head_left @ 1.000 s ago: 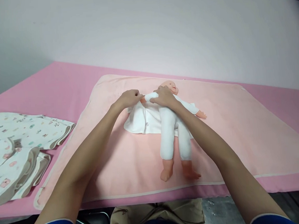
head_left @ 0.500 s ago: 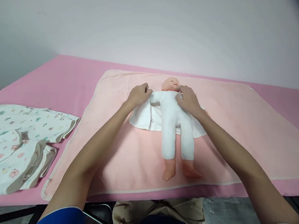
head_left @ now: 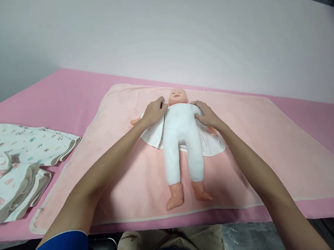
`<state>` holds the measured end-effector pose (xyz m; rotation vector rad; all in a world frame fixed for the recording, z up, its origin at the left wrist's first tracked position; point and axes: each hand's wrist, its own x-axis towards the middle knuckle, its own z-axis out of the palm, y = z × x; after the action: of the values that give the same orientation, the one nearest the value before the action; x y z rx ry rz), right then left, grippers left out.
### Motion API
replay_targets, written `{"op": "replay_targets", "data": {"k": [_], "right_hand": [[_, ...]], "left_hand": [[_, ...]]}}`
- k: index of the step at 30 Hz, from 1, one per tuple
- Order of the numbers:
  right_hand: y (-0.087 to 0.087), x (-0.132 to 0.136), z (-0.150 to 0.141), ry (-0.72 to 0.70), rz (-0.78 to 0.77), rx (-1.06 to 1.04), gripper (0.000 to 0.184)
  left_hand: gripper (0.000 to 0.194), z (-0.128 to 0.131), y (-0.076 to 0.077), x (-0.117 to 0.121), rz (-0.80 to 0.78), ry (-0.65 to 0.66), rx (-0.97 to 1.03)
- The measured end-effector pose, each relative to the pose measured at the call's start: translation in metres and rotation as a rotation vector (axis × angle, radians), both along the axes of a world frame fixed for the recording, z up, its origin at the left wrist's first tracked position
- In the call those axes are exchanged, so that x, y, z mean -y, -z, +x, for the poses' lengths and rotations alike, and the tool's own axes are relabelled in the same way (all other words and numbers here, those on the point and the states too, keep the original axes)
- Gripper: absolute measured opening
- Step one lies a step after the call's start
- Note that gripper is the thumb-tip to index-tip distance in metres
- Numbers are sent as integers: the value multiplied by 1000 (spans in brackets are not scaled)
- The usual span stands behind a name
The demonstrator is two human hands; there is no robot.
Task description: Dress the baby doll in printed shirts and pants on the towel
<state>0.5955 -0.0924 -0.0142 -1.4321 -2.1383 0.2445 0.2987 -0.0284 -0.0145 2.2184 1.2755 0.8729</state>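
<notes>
A baby doll (head_left: 180, 120) with a white cloth body lies on its back, feet toward me. Beneath its torso a white baby shirt (head_left: 211, 144) is spread open. My left hand (head_left: 156, 111) is closed in a pinch on the shirt's edge by the shoulder on the left; the doll's bare hand (head_left: 135, 121) shows beyond my wrist. Around the doll's upper arm on the right, my right hand (head_left: 206, 114) is closed, fingers over the shoulder and thumb below. Part of that arm is hidden behind my hand.
A pale pink blanket (head_left: 125, 182) lies under the doll on a pink table (head_left: 63, 94). Folded printed baby clothes (head_left: 26, 143) lie at the left, some edged in brown. A light wall (head_left: 159, 33) rises behind the table.
The view has shifted, and the doll appears farther left and straighter. Its hand on the left now shows. My right hand has moved from the chest and chin area onto the upper arm.
</notes>
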Motion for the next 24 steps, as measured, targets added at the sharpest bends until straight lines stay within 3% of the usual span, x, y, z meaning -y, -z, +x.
{"op": "replay_targets", "data": {"k": [5,7,10,13,15,18,21,24], "right_hand": [[-1,-6,-8,-25,-51,-8,59],[10,3,-11,80,20,12,56],[33,30,-18,345,190,51,35],[54,56,-25,299,83,74,28],[62,64,-25,183,-42,76,27],[66,62,-20,131,-129,91,27],[70,56,-16,167,-119,102,32],[76,55,-16,250,-99,102,31]], "left_hand": [[13,-3,0,0,-22,39,-34],[14,-4,-1,0,-37,49,-66],[13,-3,-1,3,-4,13,-114],[14,9,-2,15,139,-66,-154],[15,25,-5,27,254,-54,-170],[19,64,-10,46,358,116,-186],[27,112,-13,52,356,349,-268],[38,152,-14,45,277,434,-459]]}}
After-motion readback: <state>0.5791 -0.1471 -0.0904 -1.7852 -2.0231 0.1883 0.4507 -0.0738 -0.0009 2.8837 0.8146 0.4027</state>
